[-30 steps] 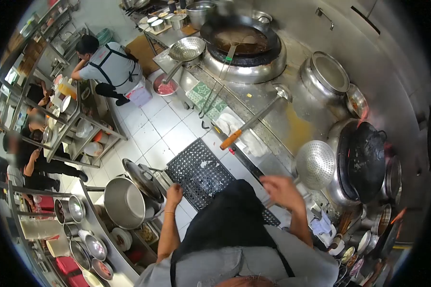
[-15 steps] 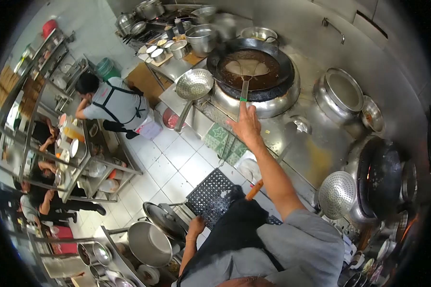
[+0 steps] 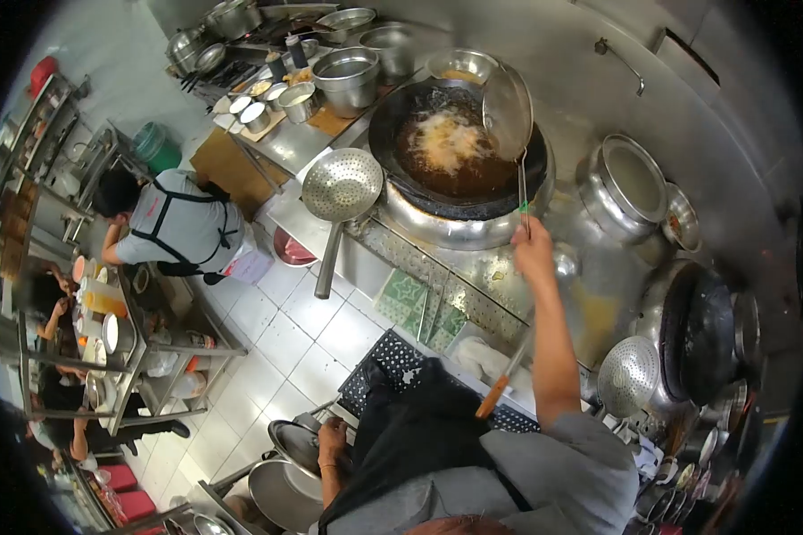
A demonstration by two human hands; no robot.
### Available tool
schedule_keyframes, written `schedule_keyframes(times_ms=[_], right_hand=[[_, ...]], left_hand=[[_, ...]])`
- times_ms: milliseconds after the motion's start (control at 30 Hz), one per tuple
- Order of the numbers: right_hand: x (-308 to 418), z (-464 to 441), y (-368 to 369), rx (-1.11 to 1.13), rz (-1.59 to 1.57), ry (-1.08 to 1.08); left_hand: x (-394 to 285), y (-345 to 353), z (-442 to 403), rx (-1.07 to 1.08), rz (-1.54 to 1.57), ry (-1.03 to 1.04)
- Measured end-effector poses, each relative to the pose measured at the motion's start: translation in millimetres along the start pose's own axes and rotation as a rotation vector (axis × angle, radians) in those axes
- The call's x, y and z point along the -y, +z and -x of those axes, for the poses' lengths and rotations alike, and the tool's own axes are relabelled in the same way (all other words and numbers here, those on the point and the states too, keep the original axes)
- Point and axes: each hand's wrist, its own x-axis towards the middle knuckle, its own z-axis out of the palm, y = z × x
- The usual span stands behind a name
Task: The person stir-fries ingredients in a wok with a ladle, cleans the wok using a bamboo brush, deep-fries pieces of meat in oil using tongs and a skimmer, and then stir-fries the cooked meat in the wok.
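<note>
My right hand (image 3: 533,248) is closed round the handle of a wire strainer (image 3: 509,111), whose round head is tilted up at the right side of a large black wok (image 3: 384,134). Pale food (image 3: 446,141) bubbles in the brown oil inside the wok. My left hand (image 3: 332,437) hangs low by my apron, beside a pot lid (image 3: 294,444); its fingers are curled, and whether they hold anything is hidden. A perforated ladle (image 3: 342,185) rests left of the wok, its handle over the counter edge.
A wooden-handled ladle (image 3: 493,395) juts past the stove edge near my body. Another perforated strainer (image 3: 629,374) and a second wok (image 3: 709,330) stand at right. One co-worker (image 3: 187,218) sits at left; others are behind shelves. A black mat (image 3: 388,366) lies on the floor.
My right hand, on the strainer handle over the wok, has moved right and raised the strainer head out of the oil. The oil now bubbles strongly round pale food. The view has shifted.
</note>
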Motion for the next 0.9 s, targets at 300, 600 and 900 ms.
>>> schedule_keyframes(times_ms=[300, 600, 900], right_hand=[[47.9, 19.1, 41.3, 0.225, -0.894, 0.448], [58.5, 22.5, 79.0, 0.208, -1.087, 0.358], [57.6, 38.5, 71.5, 0.1, -0.966, 0.323]], left_hand=[[-43.6, -61.0, -182.4, -0.012, -0.109, 0.472], [-40.9, -95.0, -263.5, 0.071, -0.065, 0.441], [-6.0, -59.9, -260.2, 0.235, -0.167, 0.396]])
